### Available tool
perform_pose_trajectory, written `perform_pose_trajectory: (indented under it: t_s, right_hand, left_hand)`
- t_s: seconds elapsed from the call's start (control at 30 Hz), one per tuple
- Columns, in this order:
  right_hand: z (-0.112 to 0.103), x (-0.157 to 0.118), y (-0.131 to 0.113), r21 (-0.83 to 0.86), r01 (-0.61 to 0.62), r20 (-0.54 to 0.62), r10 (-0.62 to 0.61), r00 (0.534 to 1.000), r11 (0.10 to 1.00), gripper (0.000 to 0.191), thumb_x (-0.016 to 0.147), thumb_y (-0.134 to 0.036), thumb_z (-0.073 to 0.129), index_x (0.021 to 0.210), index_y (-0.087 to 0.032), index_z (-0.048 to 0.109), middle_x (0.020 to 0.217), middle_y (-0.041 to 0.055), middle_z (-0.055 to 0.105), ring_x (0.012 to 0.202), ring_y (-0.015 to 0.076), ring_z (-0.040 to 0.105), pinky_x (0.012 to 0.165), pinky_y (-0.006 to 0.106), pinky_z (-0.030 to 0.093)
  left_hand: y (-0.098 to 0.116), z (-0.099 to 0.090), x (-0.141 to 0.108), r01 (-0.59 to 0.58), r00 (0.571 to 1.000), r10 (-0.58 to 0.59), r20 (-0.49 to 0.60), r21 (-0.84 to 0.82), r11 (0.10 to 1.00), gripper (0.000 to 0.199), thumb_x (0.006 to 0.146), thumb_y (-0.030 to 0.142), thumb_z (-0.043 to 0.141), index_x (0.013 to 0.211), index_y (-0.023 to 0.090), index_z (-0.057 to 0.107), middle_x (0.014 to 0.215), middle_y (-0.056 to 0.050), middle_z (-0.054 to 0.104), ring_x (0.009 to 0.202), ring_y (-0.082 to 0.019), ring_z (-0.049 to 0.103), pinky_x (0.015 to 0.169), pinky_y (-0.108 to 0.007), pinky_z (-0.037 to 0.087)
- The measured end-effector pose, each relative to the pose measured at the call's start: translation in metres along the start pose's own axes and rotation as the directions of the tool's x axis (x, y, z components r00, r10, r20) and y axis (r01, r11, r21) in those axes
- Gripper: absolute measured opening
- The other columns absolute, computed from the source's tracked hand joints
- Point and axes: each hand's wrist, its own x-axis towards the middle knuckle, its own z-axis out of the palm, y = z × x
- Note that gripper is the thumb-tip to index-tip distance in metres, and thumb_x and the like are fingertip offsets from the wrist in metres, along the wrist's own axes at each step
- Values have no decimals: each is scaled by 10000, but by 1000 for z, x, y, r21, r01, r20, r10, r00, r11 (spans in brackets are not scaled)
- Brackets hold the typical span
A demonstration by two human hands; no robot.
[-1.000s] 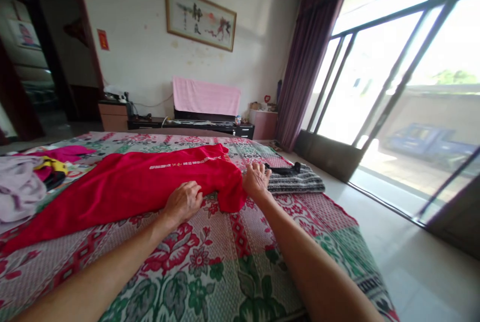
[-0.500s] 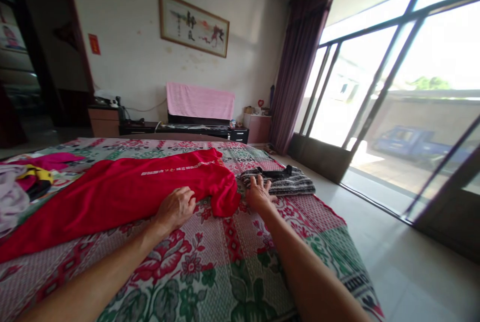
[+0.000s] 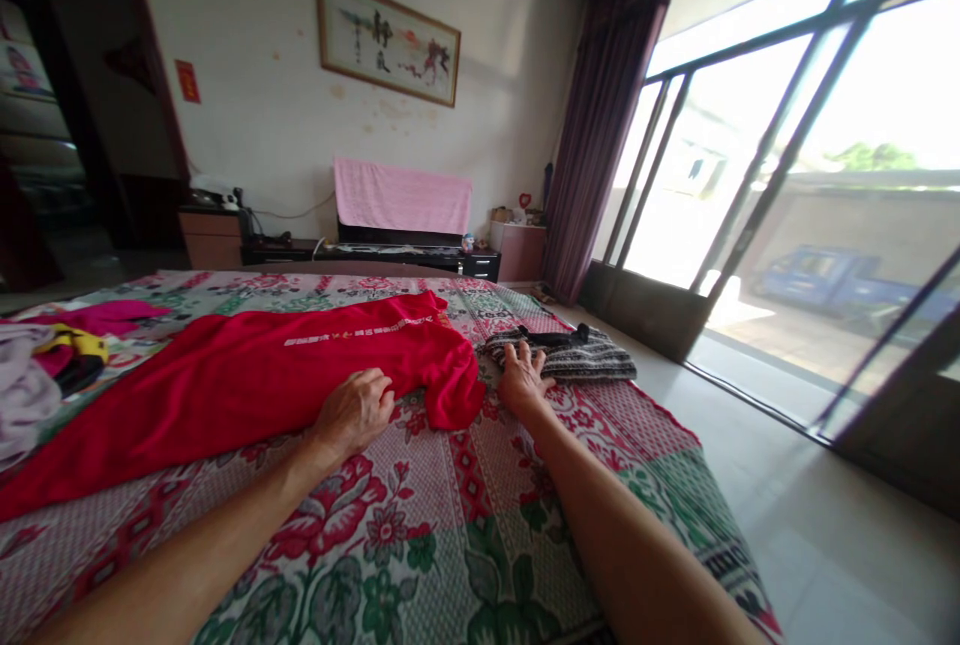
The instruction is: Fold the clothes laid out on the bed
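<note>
A red shirt (image 3: pixel 247 365) with a line of small white print lies lengthwise in front of me, one end bunched near the middle. My left hand (image 3: pixel 357 409) is closed at its near edge, the fingers curled in against the cloth; the fingertips are hidden. Beyond the shirt's bunched end, a black-and-white striped knit garment (image 3: pixel 592 357) lies folded, with a black strip along its top. On the near left corner of that garment rests my right hand (image 3: pixel 525 380), fingers spread.
A flowered red-and-green cover (image 3: pixel 360 545) spreads under everything. Mixed clothes (image 3: pixel 37 375) lie heaped at the left. Behind stand a low cabinet (image 3: pixel 480 267) and a pink towel (image 3: pixel 401 195) over a dark screen. Glass doors (image 3: pixel 750 185) are on the right.
The view has shifted slightly. Both hands stay at the same places on the clothes, and the shirt and striped garment keep their positions.
</note>
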Motion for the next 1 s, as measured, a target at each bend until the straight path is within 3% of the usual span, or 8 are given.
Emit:
perform_pose_trajectory:
  t_s: [0.23, 0.47, 0.57, 0.67, 0.73, 0.83, 1.0]
  right_hand:
    - [-5, 1, 0, 4, -47, -17, 47, 999, 999, 585, 886, -115, 357, 1420, -354, 331, 1572, 29, 144, 1411, 321, 92, 956, 620, 298]
    - [0, 1, 7, 43, -2, -49, 4, 999, 999, 548, 887, -158, 340, 1400, -347, 374, 1555, 33, 196, 1397, 317, 124, 949, 634, 300]
    - [-6, -2, 7, 126, 32, -113, -18, 993, 991, 516, 871, -294, 397, 1387, -303, 403, 1537, 59, 232, 1375, 326, 164, 964, 633, 291]
    - [-16, -1, 10, 277, -52, -290, 136, 947, 959, 632, 857, -461, 387, 1435, -214, 321, 1546, 121, 168, 1372, 347, 147, 988, 634, 268]
    - [-21, 2, 16, 396, -155, -342, 302, 890, 905, 691, 861, -455, 354, 1467, -148, 230, 1550, 165, 117, 1381, 354, 119, 1004, 614, 270]
    - [-25, 8, 27, 522, -281, -287, 476, 831, 805, 699, 856, -361, 341, 1475, -87, 169, 1527, 220, 144, 1383, 352, 142, 1015, 564, 292]
    - [-27, 11, 43, 564, -321, -249, 527, 813, 761, 703, 825, -243, 359, 1475, -84, 146, 1398, 227, 386, 1318, 334, 306, 1038, 497, 296]
  left_hand:
    - [-1, 0, 0, 10, 1000, -10, 5, -13, 1000, 246, 861, 215, 419, 871, 163, 659, 890, -81, 651, 871, -210, 607, 846, -323, 462]
    - [0, 0, 0, 18, 1000, -18, 16, 8, 1000, 253, 868, 220, 414, 881, 164, 660, 907, -77, 654, 900, -206, 606, 868, -312, 456]
    - [1, -1, 0, 11, 1000, -11, 25, 18, 1000, 259, 871, 221, 408, 880, 166, 661, 899, -78, 653, 889, -207, 604, 860, -316, 460]
    - [1, -2, 0, 7, 1000, -8, 25, 18, 1000, 270, 874, 218, 397, 875, 164, 662, 901, -82, 653, 878, -209, 604, 856, -324, 465]
    - [1, -2, 1, 6, 1000, -7, 20, 14, 1000, 275, 873, 217, 395, 867, 164, 665, 904, -85, 653, 882, -210, 605, 861, -328, 468]
    - [0, 0, 0, -4, 1000, 4, 10, 8, 1000, 276, 868, 217, 400, 852, 165, 670, 907, -92, 656, 900, -215, 606, 865, -334, 472]
    - [-5, 2, -1, -8, 1000, 8, -17, -33, 999, 285, 852, 222, 411, 888, 169, 689, 933, -99, 667, 920, -231, 617, 869, -355, 487]
